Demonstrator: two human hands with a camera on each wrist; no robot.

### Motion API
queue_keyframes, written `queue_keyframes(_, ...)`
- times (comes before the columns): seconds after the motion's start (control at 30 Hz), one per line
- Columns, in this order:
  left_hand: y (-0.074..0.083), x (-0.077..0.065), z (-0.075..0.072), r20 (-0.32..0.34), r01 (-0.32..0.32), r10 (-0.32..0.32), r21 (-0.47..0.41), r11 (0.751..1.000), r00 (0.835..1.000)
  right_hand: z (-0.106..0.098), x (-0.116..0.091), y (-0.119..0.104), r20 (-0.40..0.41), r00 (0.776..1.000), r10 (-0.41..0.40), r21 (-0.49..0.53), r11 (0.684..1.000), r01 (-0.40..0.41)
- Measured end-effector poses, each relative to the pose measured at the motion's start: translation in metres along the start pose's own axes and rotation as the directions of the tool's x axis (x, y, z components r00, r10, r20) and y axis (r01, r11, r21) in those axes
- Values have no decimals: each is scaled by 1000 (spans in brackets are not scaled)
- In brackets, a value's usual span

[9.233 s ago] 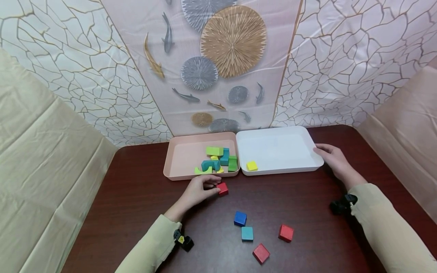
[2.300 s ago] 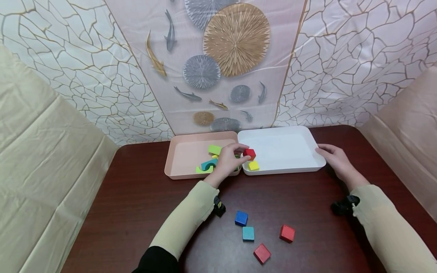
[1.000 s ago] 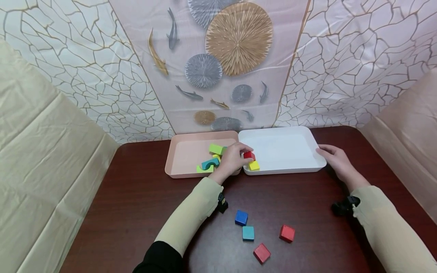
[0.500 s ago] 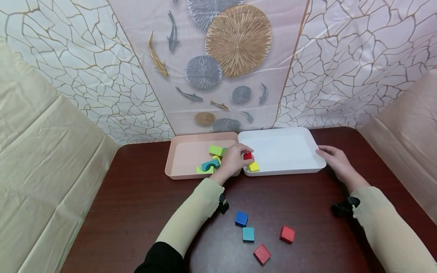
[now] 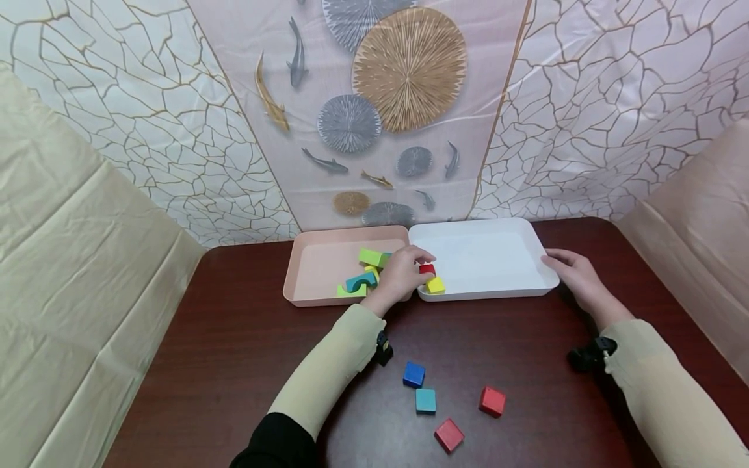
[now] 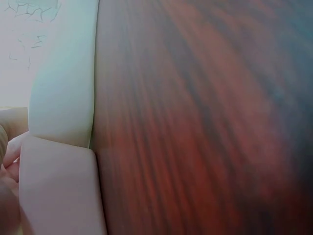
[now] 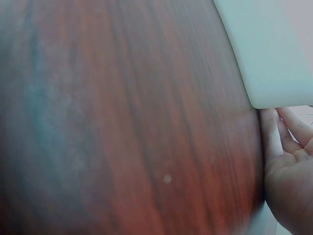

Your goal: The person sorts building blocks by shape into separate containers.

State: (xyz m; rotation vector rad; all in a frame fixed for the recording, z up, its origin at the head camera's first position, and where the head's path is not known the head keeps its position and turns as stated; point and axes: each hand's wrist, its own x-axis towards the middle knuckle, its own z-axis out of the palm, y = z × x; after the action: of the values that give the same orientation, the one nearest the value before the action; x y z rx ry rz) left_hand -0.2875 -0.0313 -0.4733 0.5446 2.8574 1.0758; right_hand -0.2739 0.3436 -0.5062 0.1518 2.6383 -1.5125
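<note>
My left hand (image 5: 402,273) reaches over the wall where the two trays meet and pinches a red cube (image 5: 427,269) between thumb and fingers. The cube is low in the left end of the white tray (image 5: 486,253), just behind a yellow block (image 5: 435,285); part of it is hidden by the thumb. In the left wrist view, tray walls cover most of the left hand (image 6: 10,171). At the white tray's right end, my right hand (image 5: 576,276) holds the rim, with the thumb over its edge. The right wrist view shows this hand (image 7: 291,166) against the tray's end.
A pink tray (image 5: 316,266) beside the white one holds several green, teal and yellow blocks (image 5: 361,281). On the dark wooden table (image 5: 234,364) nearer me lie a blue cube (image 5: 413,374), a teal cube (image 5: 425,401) and two red cubes (image 5: 492,402). Patterned cloth hangs behind.
My left hand has carried the red cube from the table into the white tray and lowered it behind the yellow block. The right hand has stayed at the tray's right end.
</note>
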Motion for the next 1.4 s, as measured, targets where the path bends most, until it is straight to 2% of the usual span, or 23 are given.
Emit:
queue_keyframes(0.6, 0, -1, -2, -20, -2, 2, -27, 1000, 1000, -1, 1, -2, -6, 1000, -17, 8, 1000, 17)
queue_keyframes(1.1, -5, -10, -3, -63, -71, 65, -103, 992, 996, 0, 1, -2, 0, 1000, -10, 5, 1000, 10)
queue_keyframes(1.4, -9, -14, -4, -54, -125, 117, -163, 979, 992, 0, -2, -2, -2, 1000, -10, 5, 1000, 10)
